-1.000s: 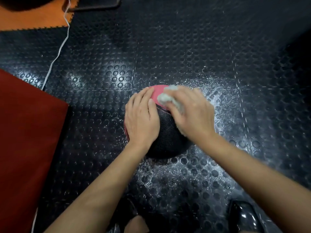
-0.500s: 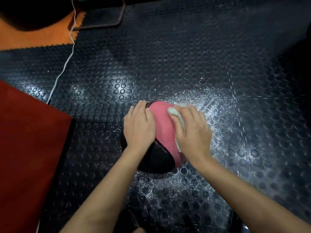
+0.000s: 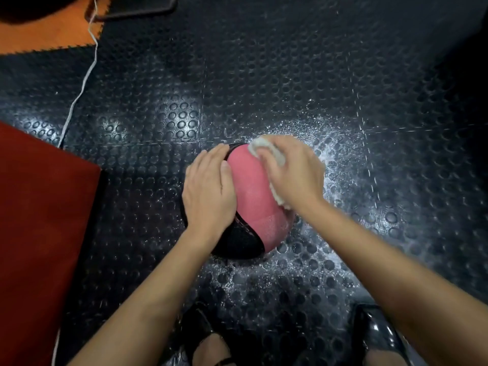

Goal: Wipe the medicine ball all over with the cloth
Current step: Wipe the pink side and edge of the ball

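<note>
Ball (image 3: 250, 196) on floor (image 3: 264, 75), likely heavy and wet-slippery: left hand (image 3: 208, 191) flat on top steadying, right hand (image 3: 293, 173) gripping cloth (image 3: 266, 149), best held from both sides.

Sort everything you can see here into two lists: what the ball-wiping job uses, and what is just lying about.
In use:
- round pink-and-black rubber medicine ball
- crumpled white cloth
- left hand, steadying the ball
- right hand, holding the cloth

Lying about:
- red floor mat
- thin white cable
- orange foam tile
- studded black rubber floor
</note>
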Demonstrator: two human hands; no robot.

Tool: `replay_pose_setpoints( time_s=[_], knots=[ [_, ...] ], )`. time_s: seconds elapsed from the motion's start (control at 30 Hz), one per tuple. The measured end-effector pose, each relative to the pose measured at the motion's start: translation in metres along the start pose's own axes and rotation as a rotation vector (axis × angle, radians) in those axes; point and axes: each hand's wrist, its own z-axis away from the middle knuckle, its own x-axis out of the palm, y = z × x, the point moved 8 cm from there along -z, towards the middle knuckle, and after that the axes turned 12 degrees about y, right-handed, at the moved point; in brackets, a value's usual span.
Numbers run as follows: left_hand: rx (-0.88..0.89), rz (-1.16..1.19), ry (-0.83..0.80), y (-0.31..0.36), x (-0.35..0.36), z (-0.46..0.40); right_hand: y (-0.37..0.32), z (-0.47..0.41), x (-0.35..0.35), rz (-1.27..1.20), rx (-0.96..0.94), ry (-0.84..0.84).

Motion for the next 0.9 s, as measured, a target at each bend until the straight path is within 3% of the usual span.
replay_pose_setpoints(
  time_s=[0.03, 0.1, 0.23, 0.27, 0.37, 0.4, 0.5, 0.57, 0.7, 0.77, 0.83, 0.9],
  knots=[
    [0.007, -0.006, 0.003, 0.002, 0.0, 0.002, 0.017, -0.011, 0.007, -0.023, 0.155, -0.033],
    [0.013, -0.013, 0.01, 0.003, 0.001, 0.003, 0.018, -0.014, 0.009, 0.024, 0.196, -0.033],
    [0.011, 0.01, 0.02, -0.004, 0.0, 0.002, -0.038, 0.021, 0.0, 0.053, -0.264, 0.009],
    [0.021, 0.011, 0.017, -0.004, -0.001, 0.005, -0.031, 0.011, 0.002, 0.038, -0.222, -0.043],
    [0.039, 0.0, 0.03, -0.003, -0.001, 0.009, 0.017, -0.026, 0.02, 0.05, 0.136, -0.135],
    [0.034, -0.003, 0.038, -0.002, 0.0, 0.008, 0.015, -0.026, 0.022, 0.074, 0.129, -0.119],
    [0.005, 0.016, 0.045, -0.006, -0.001, 0.004, -0.043, 0.004, 0.008, 0.077, -0.212, -0.017],
    [0.011, 0.026, 0.037, -0.007, -0.002, 0.004, -0.055, 0.019, 0.007, 0.075, -0.332, -0.047],
    [0.009, -0.011, 0.007, -0.001, 0.004, -0.001, -0.013, -0.026, 0.019, 0.088, 0.007, -0.071],
    [0.006, -0.004, 0.009, 0.0, 0.005, -0.006, -0.024, -0.018, 0.016, 0.118, -0.063, -0.057],
    [0.0, 0.027, 0.02, -0.005, 0.003, -0.009, -0.048, 0.007, 0.008, 0.078, -0.253, -0.045],
    [-0.008, 0.039, 0.018, -0.009, 0.001, -0.008, -0.043, 0.009, 0.004, 0.026, -0.238, -0.052]
  ],
)
